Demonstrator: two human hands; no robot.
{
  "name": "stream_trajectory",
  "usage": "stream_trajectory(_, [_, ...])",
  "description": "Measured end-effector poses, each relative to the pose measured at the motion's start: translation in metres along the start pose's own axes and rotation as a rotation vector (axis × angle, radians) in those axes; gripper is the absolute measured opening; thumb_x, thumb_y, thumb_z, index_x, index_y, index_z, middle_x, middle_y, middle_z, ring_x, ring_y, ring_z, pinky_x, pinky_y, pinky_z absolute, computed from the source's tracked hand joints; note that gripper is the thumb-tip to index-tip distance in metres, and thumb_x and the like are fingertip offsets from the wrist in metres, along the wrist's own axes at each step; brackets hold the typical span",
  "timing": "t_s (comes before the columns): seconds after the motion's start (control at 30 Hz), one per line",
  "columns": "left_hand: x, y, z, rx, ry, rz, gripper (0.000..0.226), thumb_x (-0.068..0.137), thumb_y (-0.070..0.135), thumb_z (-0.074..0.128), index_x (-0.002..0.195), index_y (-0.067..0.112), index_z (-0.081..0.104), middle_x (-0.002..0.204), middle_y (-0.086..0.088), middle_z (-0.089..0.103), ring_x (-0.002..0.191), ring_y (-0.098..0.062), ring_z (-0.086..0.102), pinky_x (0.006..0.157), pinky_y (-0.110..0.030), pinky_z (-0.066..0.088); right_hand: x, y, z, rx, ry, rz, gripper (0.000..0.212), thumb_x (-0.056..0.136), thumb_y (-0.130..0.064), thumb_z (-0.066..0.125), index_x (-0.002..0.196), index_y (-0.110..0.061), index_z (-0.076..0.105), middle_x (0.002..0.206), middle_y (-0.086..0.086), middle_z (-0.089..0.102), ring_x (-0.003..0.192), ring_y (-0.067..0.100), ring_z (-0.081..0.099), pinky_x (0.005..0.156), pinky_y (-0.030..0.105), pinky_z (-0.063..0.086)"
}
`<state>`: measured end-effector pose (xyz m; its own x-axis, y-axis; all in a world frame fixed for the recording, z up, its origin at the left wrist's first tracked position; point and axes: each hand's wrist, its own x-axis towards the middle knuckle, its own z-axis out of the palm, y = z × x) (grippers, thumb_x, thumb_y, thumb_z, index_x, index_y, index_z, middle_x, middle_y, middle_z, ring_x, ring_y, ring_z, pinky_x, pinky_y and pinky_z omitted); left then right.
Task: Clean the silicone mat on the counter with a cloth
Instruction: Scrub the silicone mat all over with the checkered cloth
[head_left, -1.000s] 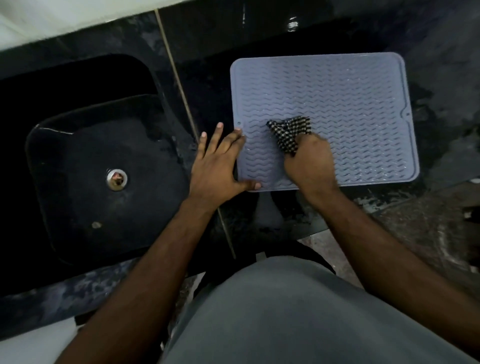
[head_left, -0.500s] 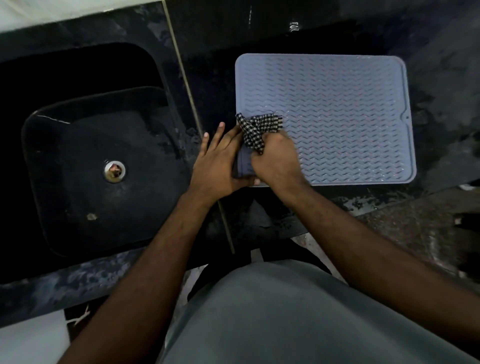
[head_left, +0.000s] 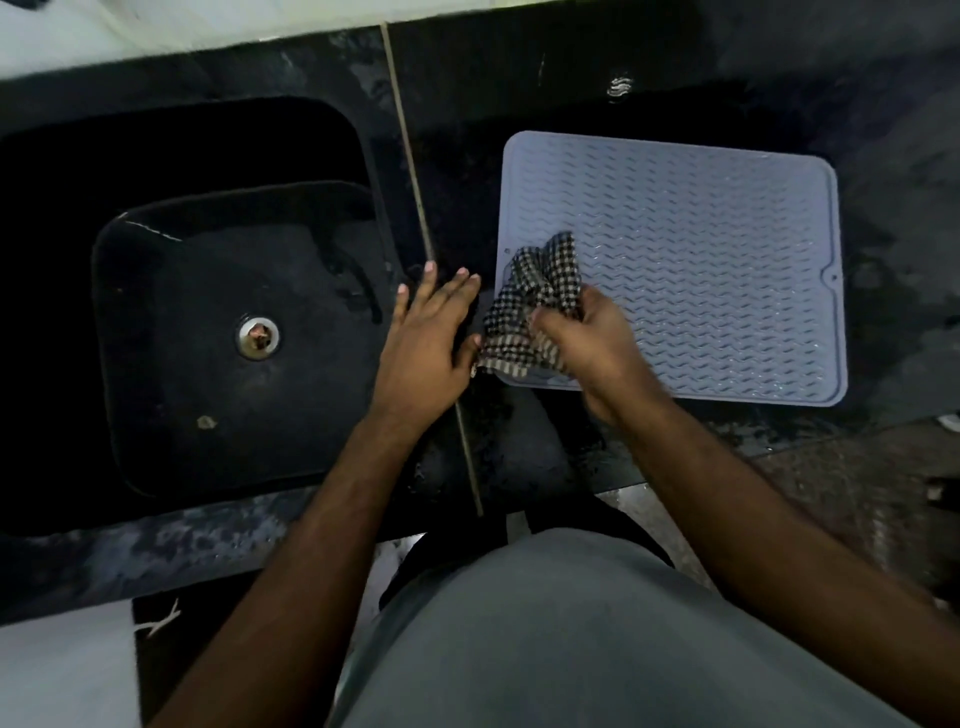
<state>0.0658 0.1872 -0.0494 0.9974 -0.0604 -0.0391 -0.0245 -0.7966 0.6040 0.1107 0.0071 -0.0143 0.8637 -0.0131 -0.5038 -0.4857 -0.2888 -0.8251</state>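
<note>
A grey silicone mat (head_left: 701, 249) with wavy ridges lies flat on the black counter (head_left: 519, 93), right of the sink. My right hand (head_left: 587, 338) grips a bunched black-and-white checked cloth (head_left: 535, 301) over the mat's near left corner. Part of the cloth hangs past the mat's left edge. My left hand (head_left: 426, 338) lies with straight fingers on the counter just left of the mat, its thumb next to the cloth.
A black sink (head_left: 182, 322) with a metal drain (head_left: 258, 336) fills the left side. A thin seam (head_left: 415, 208) runs down the counter between sink and mat. The counter's front edge is near my body; floor shows at the right.
My right hand has pulled the cloth back toward the mat's near left corner and loosened it, so it spreads wider. My left hand has slid off the mat's edge onto the counter.
</note>
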Motion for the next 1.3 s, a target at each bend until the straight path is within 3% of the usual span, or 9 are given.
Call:
stream_trajectory(0.1, [-0.003, 0.005, 0.007, -0.022, -0.002, 0.000, 0.063, 0.097, 0.025, 0.064, 0.154, 0.015, 0.040, 0.161, -0.003, 0.037, 0.156, -0.024, 0.013, 0.127, -0.044, 0.002, -0.008, 0.015, -0.009, -0.564, 0.084, -0.307, 0.056, 0.092, -0.011, 0.063, 0.145, -0.010, 0.046, 0.128, 0.014, 0.060, 0.113, 0.029, 0.060, 0.100, 0.036, 0.049])
stream_trajectory(0.23, [0.000, 0.010, 0.013, -0.015, 0.018, -0.006, 0.062, 0.093, 0.016, 0.065, 0.151, 0.011, 0.044, 0.158, -0.005, 0.042, 0.154, -0.026, 0.022, 0.127, -0.047, 0.009, -0.013, 0.025, -0.009, -0.783, 0.055, -0.529, 0.062, 0.093, -0.018, 0.061, 0.151, -0.024, 0.040, 0.133, 0.011, 0.042, 0.112, 0.029, 0.055, 0.090, 0.044, 0.055])
stream_trajectory(0.37, [0.010, 0.012, 0.015, -0.036, 0.030, -0.049, 0.064, 0.089, 0.004, 0.064, 0.150, 0.007, 0.045, 0.159, -0.007, 0.041, 0.153, -0.027, 0.023, 0.127, -0.042, 0.008, -0.011, 0.029, 0.012, -1.018, -0.028, -0.548, 0.062, 0.097, -0.012, 0.055, 0.156, -0.016, 0.033, 0.147, 0.014, 0.035, 0.125, 0.032, 0.043, 0.106, 0.044, 0.042])
stream_trajectory(0.57, [0.018, 0.008, 0.011, -0.054, 0.040, -0.087, 0.076, 0.085, 0.007, 0.072, 0.154, 0.006, 0.039, 0.161, -0.010, 0.036, 0.155, -0.027, 0.019, 0.126, -0.039, 0.005, -0.001, 0.024, 0.015, -0.968, -0.041, -0.539, 0.061, 0.093, -0.008, 0.059, 0.151, -0.017, 0.042, 0.139, 0.012, 0.039, 0.116, 0.032, 0.049, 0.103, 0.045, 0.045])
stream_trajectory(0.67, [0.016, 0.017, 0.011, -0.077, 0.054, -0.084, 0.085, 0.079, -0.003, 0.069, 0.155, 0.005, 0.032, 0.162, -0.011, 0.034, 0.155, -0.028, 0.017, 0.126, -0.036, 0.002, -0.006, 0.026, 0.009, -0.876, -0.065, -0.545, 0.056, 0.092, -0.009, 0.062, 0.146, -0.018, 0.050, 0.129, 0.010, 0.043, 0.114, 0.030, 0.051, 0.099, 0.045, 0.049])
stream_trajectory(0.83, [0.012, 0.033, 0.016, -0.009, 0.081, -0.109, 0.089, 0.076, -0.013, 0.054, 0.158, 0.005, 0.025, 0.167, -0.010, 0.023, 0.157, -0.026, 0.008, 0.128, -0.043, 0.004, -0.020, 0.032, 0.014, -0.944, -0.059, -0.508, 0.063, 0.092, -0.004, 0.055, 0.152, -0.020, 0.042, 0.138, 0.015, 0.037, 0.123, 0.034, 0.044, 0.103, 0.046, 0.047])
stream_trajectory(1.03, [0.021, 0.041, 0.022, -0.050, 0.083, -0.185, 0.089, 0.084, -0.016, 0.052, 0.161, 0.008, 0.015, 0.170, -0.008, 0.006, 0.157, -0.022, -0.005, 0.127, -0.035, -0.002, -0.024, 0.039, 0.002, -1.020, -0.066, -0.509, 0.068, 0.090, -0.004, 0.056, 0.153, -0.025, 0.040, 0.138, 0.015, 0.037, 0.123, 0.035, 0.043, 0.094, 0.047, 0.052])
stream_trajectory(1.17, [0.017, 0.047, 0.030, -0.046, -0.025, -0.053, 0.077, 0.094, -0.013, 0.046, 0.161, 0.016, 0.022, 0.170, 0.003, 0.013, 0.157, -0.013, 0.002, 0.128, -0.036, 0.006, -0.020, 0.032, 0.005, -1.121, -0.036, -0.520, 0.048, 0.095, -0.015, 0.057, 0.142, -0.022, 0.051, 0.133, 0.014, 0.041, 0.114, 0.034, 0.047, 0.089, 0.047, 0.053])
stream_trajectory(1.3, [0.016, 0.047, 0.031, 0.065, -0.073, -0.035, 0.080, 0.090, -0.006, 0.054, 0.161, 0.014, 0.021, 0.167, -0.002, 0.025, 0.152, -0.014, 0.027, 0.127, -0.035, 0.012, -0.021, 0.034, 0.000, -1.240, 0.001, -0.570, 0.040, 0.094, -0.016, 0.056, 0.134, -0.019, 0.057, 0.129, 0.013, 0.047, 0.109, 0.033, 0.051, 0.079, 0.043, 0.055])
